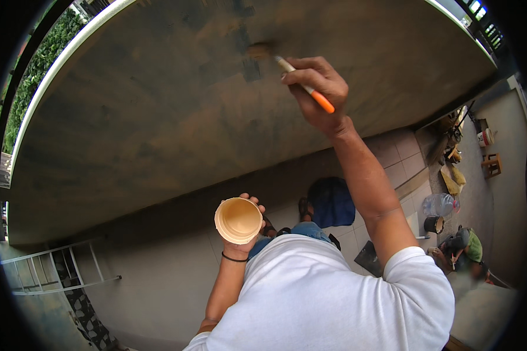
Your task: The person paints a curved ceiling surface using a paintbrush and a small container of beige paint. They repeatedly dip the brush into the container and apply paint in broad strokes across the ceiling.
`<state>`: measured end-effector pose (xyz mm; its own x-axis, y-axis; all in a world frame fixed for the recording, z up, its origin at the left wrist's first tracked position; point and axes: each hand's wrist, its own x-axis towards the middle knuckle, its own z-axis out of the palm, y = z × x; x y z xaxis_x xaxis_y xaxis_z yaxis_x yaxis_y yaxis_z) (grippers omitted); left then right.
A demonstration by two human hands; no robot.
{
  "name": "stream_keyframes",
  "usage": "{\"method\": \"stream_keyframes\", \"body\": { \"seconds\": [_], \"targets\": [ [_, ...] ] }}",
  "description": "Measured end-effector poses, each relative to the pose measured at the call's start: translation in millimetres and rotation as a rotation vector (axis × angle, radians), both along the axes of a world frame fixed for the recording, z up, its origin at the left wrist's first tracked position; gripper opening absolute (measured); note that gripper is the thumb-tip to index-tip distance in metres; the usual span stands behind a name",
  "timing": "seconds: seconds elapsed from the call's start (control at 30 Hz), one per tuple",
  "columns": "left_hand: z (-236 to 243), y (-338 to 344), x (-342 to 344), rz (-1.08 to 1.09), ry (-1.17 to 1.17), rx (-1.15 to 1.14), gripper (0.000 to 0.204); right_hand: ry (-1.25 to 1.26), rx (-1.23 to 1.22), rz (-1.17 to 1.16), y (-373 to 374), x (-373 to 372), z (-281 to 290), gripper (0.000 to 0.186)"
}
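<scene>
My right hand (321,90) grips a paintbrush (298,82) by its pale handle with an orange end. The bristles touch or nearly touch a large brown, mottled panel (146,117), next to some darker patches; the brush head is smeared by motion. Lower down, in front of my body, my left hand (240,245) is wrapped round a cream-coloured cup (238,221). Its open top faces up, with a pale tan inside; I cannot tell how much it holds.
A metal ladder (58,269) is at the lower left. A blue cloth-like item (332,202) lies by my feet on the tiled floor. At right are a clear plastic bottle (439,205), a black bucket (434,224), a small wooden stool (492,166) and a crouching person in green (473,245).
</scene>
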<state>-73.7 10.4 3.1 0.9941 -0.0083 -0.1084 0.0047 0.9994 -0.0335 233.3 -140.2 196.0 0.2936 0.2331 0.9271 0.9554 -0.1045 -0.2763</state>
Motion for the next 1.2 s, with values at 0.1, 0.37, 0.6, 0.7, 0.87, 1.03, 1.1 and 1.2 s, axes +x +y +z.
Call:
{"method": "stream_keyframes", "body": {
  "seconds": [0.1,0.37,0.6,0.7,0.87,1.03,1.1,1.2],
  "targets": [
    [1.5,-2.5,-1.3,0.021,0.042,-0.009,0.071,0.100,0.379,-0.231,-55.8,39.3,16.5,0.014],
    [-1.4,2.1,0.3,0.134,0.276,0.137,0.072,0.752,0.358,0.307,-74.1,-75.4,24.2,0.024],
    [36.4,-1.5,25.2,0.154,0.214,0.188,0.054,0.668,-0.155,0.542,-41.7,-145.3,26.6,0.014],
    [56.5,-5.1,28.9,0.141,0.205,0.218,0.052,0.695,-0.423,0.503,-32.2,-154.6,28.0,0.014],
    [55.2,-6.3,30.9,0.134,0.216,0.264,0.053,0.711,-0.557,0.455,-19.4,-166.8,21.6,0.015],
    [57.1,-3.0,29.2,0.177,0.245,0.268,0.051,0.417,-0.642,0.371,-6.8,-165.6,11.0,0.022],
    [56.6,-2.4,28.4,0.186,0.254,0.272,0.050,0.387,-0.660,0.349,-5.6,-166.6,7.8,0.024],
    [54.6,-0.4,27.9,0.192,0.266,0.276,0.049,0.363,-0.666,0.335,-4.2,-167.4,2.1,0.026]
  ]
}}
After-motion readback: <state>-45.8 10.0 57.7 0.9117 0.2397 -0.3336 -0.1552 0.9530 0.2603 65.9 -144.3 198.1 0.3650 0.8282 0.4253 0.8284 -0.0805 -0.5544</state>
